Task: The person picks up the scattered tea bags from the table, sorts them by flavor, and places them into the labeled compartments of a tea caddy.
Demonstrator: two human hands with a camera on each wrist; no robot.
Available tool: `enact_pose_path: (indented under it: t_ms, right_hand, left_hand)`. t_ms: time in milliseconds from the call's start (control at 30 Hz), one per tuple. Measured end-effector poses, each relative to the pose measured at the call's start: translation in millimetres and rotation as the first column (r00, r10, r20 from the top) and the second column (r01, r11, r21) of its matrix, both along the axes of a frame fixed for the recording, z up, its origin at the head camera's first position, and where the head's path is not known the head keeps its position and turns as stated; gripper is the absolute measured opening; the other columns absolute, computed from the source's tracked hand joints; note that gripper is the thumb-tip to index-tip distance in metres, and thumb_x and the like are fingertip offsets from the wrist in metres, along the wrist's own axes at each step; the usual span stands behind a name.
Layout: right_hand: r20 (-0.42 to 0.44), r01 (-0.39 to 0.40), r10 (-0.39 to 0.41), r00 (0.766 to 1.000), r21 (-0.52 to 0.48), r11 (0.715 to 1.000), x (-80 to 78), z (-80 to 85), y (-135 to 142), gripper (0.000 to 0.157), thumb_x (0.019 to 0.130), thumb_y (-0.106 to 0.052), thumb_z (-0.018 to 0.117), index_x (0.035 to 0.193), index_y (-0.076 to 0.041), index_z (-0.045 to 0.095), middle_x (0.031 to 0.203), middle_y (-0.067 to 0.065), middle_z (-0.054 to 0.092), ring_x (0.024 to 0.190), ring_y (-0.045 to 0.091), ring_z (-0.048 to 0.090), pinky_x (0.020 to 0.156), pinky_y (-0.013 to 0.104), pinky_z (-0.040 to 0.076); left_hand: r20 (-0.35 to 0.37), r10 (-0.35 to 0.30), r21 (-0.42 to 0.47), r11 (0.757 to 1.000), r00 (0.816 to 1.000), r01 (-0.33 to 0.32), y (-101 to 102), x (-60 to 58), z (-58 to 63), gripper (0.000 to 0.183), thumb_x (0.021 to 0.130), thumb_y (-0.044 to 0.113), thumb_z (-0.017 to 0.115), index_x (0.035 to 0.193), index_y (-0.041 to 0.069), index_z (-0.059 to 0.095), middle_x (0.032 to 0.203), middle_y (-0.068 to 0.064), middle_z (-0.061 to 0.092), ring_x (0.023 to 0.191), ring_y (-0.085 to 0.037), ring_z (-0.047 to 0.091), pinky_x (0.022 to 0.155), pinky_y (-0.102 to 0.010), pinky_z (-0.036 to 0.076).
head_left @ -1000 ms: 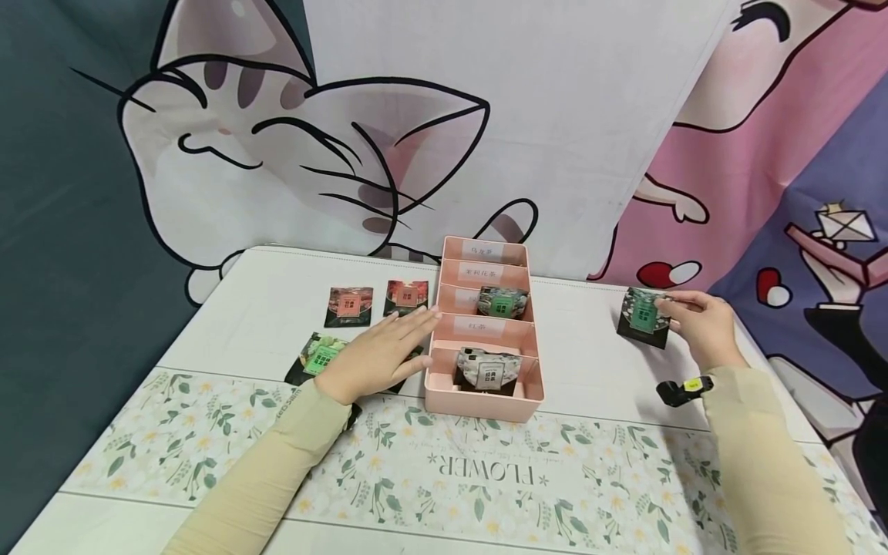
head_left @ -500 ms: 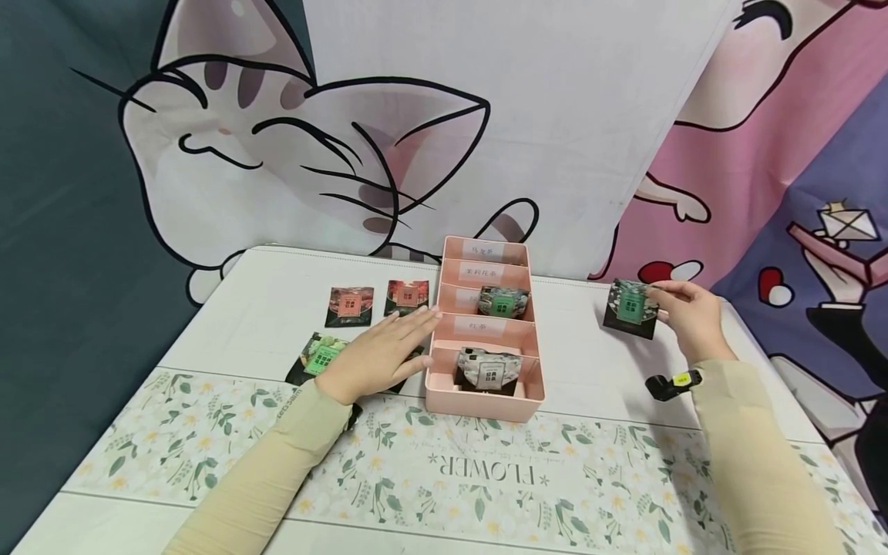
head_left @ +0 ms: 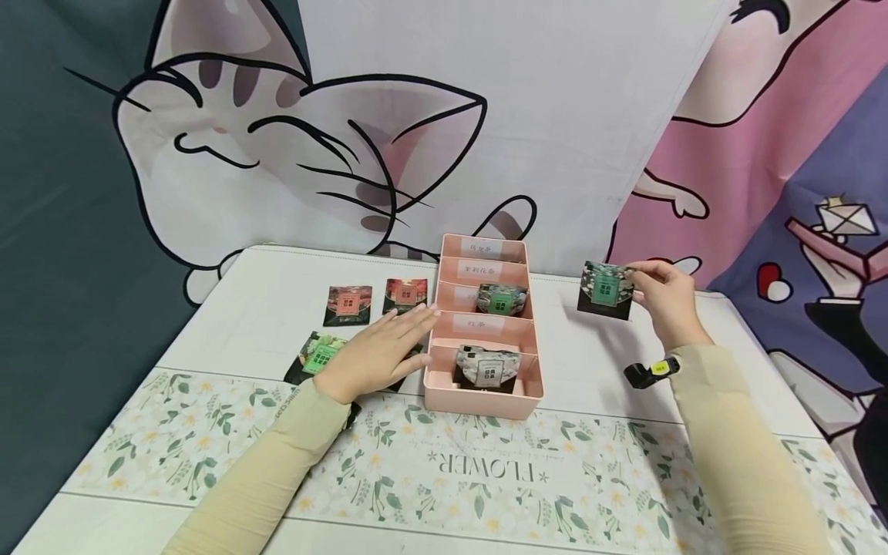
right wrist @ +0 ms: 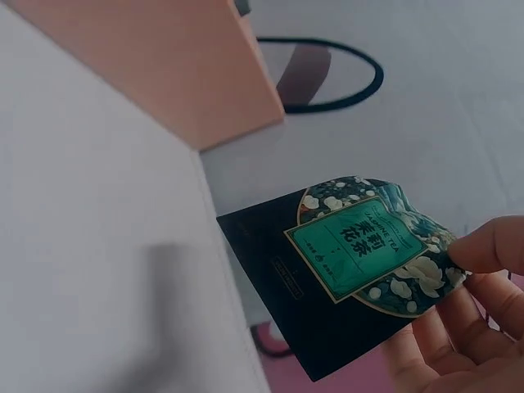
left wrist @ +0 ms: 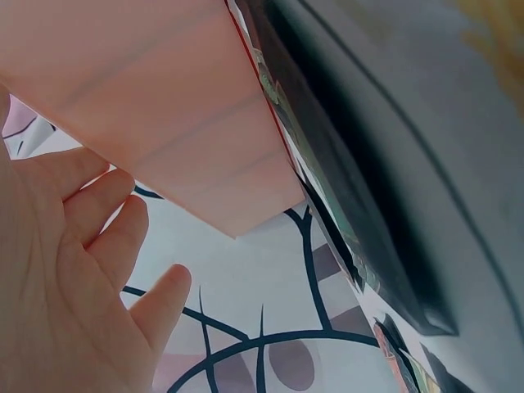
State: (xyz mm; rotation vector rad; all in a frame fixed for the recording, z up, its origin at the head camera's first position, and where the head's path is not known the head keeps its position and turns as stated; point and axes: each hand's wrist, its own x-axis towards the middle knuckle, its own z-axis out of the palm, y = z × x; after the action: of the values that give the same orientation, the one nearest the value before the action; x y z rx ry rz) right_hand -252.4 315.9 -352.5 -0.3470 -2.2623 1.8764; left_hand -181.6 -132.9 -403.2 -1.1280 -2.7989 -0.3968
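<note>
My right hand (head_left: 669, 301) pinches a jasmine tea sachet (head_left: 605, 291) by its edge, above the table to the right of a pink divided box (head_left: 479, 402). In the right wrist view the sachet (right wrist: 360, 254) shows its green label and white flowers, thumb on the front. Fingers extended, my left hand (head_left: 375, 354) lies along the box's left side, its fingertips at the rim. A silver-grey tea sachet (head_left: 488, 368) stands in the box's front compartment; a green-labelled one (head_left: 501, 299) sits in the middle compartment. The left hand partly covers a dark sachet on the table.
Left of the box lie two red-labelled tea sachets (head_left: 348, 305) and a bright green one (head_left: 315, 356). Paper labels mark the compartments. A flower-printed strip (head_left: 486, 478) crosses the table's front, and a cartoon cat curtain (head_left: 277, 154) hangs behind.
My right hand has carried the jasmine tea sachet leftward and up, closer to the box. The left hand has stayed at the box's side.
</note>
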Motion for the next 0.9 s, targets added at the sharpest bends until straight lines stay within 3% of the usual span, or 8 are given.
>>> enact_pose_path:
  t_ms: [133,500,900]
  right_hand:
    - [0.002,-0.001,0.001,1.0,0.049,0.999,-2.1,8.7,-10,0.015,0.099,-0.017,0.065,0.111,-0.01,0.07,0.104,-0.006,0.061,0.1,0.007,0.057,0.075,0.011,0.054]
    - [-0.099,-0.048,0.04,0.994,-0.081,0.996,-7.5,25.2,-39,0.017,0.096,-0.011,0.071,0.112,-0.008,0.071,0.101,-0.002,0.063,0.095,0.009,0.061,0.076,0.013,0.058]
    - [-0.181,-0.092,0.075,0.981,-0.083,0.992,-16.3,35.8,-71,0.012,0.093,-0.007,0.074,0.104,-0.01,0.075,0.092,-0.003,0.068,0.088,0.009,0.064,0.075,0.017,0.06]
  left_hand:
    - [-0.011,-0.008,0.003,1.0,1.0,0.008,0,-0.8,-0.8,0.069,0.108,0.054,0.034,0.162,0.013,0.026,0.166,-0.007,0.026,0.152,-0.025,0.028,0.127,-0.046,0.017]
    - [-0.025,-0.006,-0.001,1.0,1.0,0.006,0,0.3,0.2,0.067,0.108,0.048,0.043,0.162,0.012,0.026,0.166,-0.008,0.026,0.152,-0.026,0.028,0.127,-0.048,0.018]
    - [-0.025,-0.01,0.0,1.0,1.0,0.01,0,-0.6,-0.7,0.067,0.108,0.047,0.043,0.162,0.013,0.026,0.166,-0.008,0.026,0.152,-0.025,0.027,0.127,-0.046,0.018]
